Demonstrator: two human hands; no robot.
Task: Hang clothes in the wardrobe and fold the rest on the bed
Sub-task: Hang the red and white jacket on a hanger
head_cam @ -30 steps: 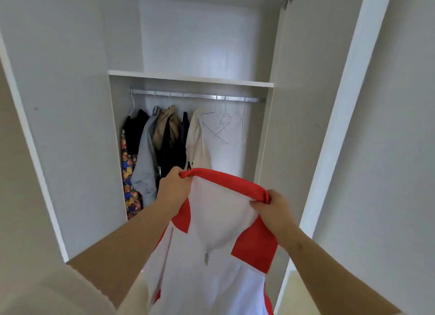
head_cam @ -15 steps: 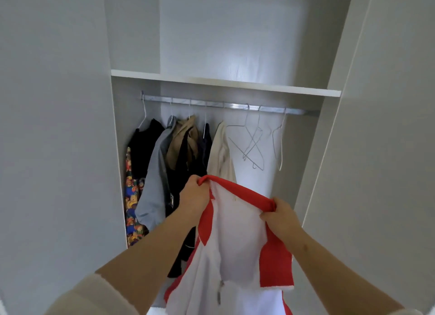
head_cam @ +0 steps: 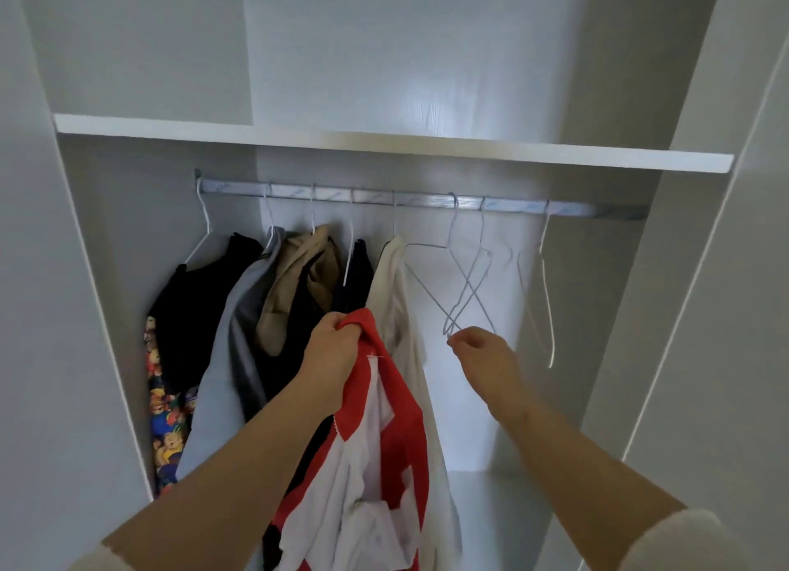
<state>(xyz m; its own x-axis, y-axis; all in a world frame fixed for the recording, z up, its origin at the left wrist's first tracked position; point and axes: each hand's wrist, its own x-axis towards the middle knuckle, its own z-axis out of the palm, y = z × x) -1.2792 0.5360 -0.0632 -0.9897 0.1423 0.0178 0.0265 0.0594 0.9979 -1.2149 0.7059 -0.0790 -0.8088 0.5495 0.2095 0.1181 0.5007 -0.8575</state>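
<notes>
Holding the red-and-white soft fabric garment (head_cam: 375,434) bunched at its top edge in our left hand (head_cam: 335,348), fist pressed tight around the red trim; the rest hangs limp in front of the wardrobe opening, just beside the cream hanging garment (head_cam: 395,297). Head view only. Our right hand (head_cam: 480,353) has its fingertips pinched on the low corner of an empty thin white wire hanger (head_cam: 463,289) hooked on the silver metal wardrobe rail (head_cam: 427,201). We judge the garment light, floppy, no shape of its own, so take it at collar or shoulders, not mid-body. The hanger looks springy and is crossed with its neighbour; may snag, so we'd lift the hook clear first.
</notes>
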